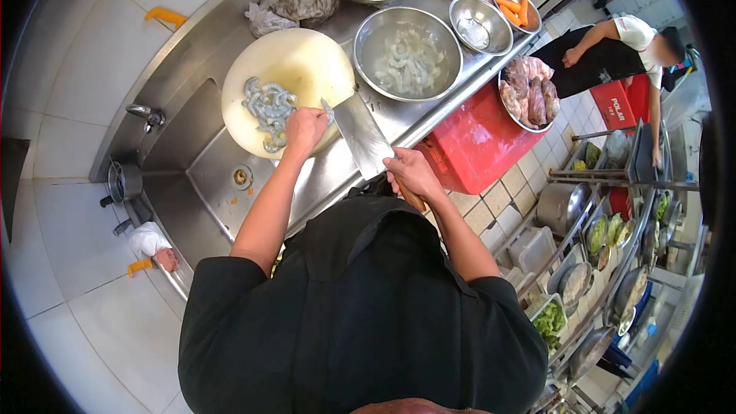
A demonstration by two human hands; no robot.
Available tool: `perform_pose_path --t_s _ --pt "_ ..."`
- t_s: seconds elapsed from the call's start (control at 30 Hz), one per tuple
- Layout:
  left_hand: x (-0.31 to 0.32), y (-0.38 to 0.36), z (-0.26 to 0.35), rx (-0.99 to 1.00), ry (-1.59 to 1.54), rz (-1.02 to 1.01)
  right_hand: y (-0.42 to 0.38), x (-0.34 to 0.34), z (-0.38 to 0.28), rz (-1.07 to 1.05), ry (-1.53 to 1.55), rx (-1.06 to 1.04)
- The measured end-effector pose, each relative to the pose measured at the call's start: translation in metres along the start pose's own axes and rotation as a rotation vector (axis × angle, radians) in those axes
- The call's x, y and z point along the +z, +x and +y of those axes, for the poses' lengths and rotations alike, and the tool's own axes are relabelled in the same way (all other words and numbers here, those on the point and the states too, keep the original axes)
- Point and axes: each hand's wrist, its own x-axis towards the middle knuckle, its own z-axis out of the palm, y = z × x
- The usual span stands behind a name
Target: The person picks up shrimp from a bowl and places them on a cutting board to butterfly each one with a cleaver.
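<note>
On a round pale cutting board (307, 50) lies a pile of grey raw shrimp (268, 107). My left hand (305, 130) is closed on a single shrimp (328, 111) at the board's right edge, beside the pile. A wide cleaver (363, 136) has its wooden handle in my right hand (414, 172), with the blade's far end over the board next to the held shrimp. Past the board, a metal bowl (368, 88) holds more shrimp in cloudy liquid.
A sink (192, 138) and faucet (146, 115) are left. Behind stand bagged food (307, 1), a small bowl (462, 11) and carrots (509, 9). A meat bowl (529, 127) sits on a red cooler (475, 142). Another person (586, 57) stands right, touching a rack (606, 176).
</note>
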Motion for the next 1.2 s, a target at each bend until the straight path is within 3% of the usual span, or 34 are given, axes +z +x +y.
perform_pose_path --t_s 0.33,0.73,0.9,1.1,1.2 --pt "0.002 -0.005 0.001 -0.049 -0.074 0.03 -0.013 -0.018 0.023 -0.15 0.0 0.051" --pt "0.005 -0.002 -0.006 -0.047 -0.109 0.05 -0.007 -0.007 0.004 -0.043 -0.021 0.04" --pt "0.003 -0.005 -0.006 -0.05 -0.121 0.047 -0.017 -0.001 -0.009 0.124 -0.294 -0.011" --pt "-0.006 0.003 0.002 -0.143 -0.142 -0.094 -0.013 0.0 -0.005 0.125 -0.317 -0.063" --pt "-0.011 0.003 0.014 -0.126 0.044 -0.178 -0.01 0.0 -0.004 0.127 -0.321 -0.042"
